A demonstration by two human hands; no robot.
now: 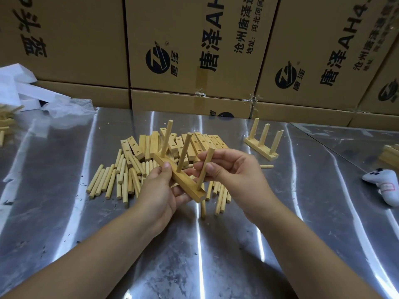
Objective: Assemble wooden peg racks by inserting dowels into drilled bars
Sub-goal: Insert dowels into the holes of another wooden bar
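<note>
Head view, asker: Where is the drilled bar (187, 181)?

Answerer: Off the steel table (64, 165), tilted in the air above the loose dowels (112, 180). The left hand (159, 190) grips it from below, with the thumb on top and the fingers curled underneath.

Asker: And the right hand (235, 175)?

Answerer: It pinches the near dowel (209, 156) between thumb and fingertips, roughly halfway up. The dowel's foot meets the bar at its near end — how deep it sits, I cannot tell. The middle dowel (184, 152) and the far dowel (166, 138) already stand in the same bar, all three leaning the same way.

Asker: What lies around them?

Answerer: A pile of drilled bars (198, 141) lies just behind the hands, touching the loose dowels. A finished rack (262, 145) stands to the right, pegs upright, well apart from the pile. One stray dowel (266, 166) lies beside it. A white game controller (384, 186) rests near the right edge. Cardboard boxes (190, 50) with printed lettering wall off the back, and white foam pieces (23, 91) with crumpled plastic film (67, 106) sit at the far left.
</note>
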